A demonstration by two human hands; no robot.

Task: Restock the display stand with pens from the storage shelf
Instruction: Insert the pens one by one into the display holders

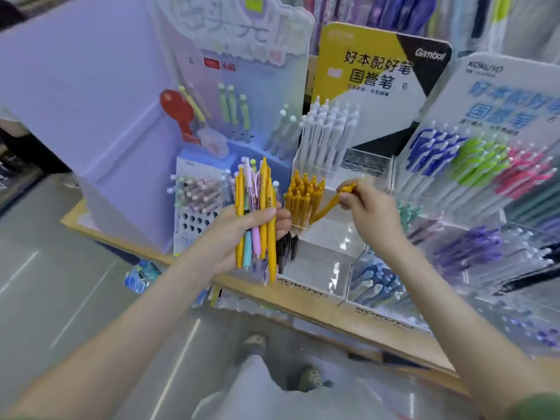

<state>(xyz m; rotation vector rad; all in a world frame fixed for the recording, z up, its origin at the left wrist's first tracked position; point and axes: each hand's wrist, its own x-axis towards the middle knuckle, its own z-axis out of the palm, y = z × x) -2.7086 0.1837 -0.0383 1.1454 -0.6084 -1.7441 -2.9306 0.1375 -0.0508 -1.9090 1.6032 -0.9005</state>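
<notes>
My left hand [242, 228] grips a bundle of pens [257, 213], mostly yellow with pink and teal ones, held upright in front of the display stands. My right hand [368, 207] pinches a single yellow pen [330, 204] by its top end. The pen is tilted, with its lower tip beside the cluster of yellow pens [303, 198] standing in the clear display stand [327, 262]. White pens [330, 137] fill the tier behind that cluster. Black pens [288, 247] sit in a lower tier, partly hidden by the bundle.
A lavender stand [200, 213] with pastel pens stands at the left. Another stand [472, 165] to the right holds blue, green and pink pens, with purple pens [469, 247] below. All rest on a wooden shelf edge [303, 301]. Grey floor and my shoes [256, 342] lie below.
</notes>
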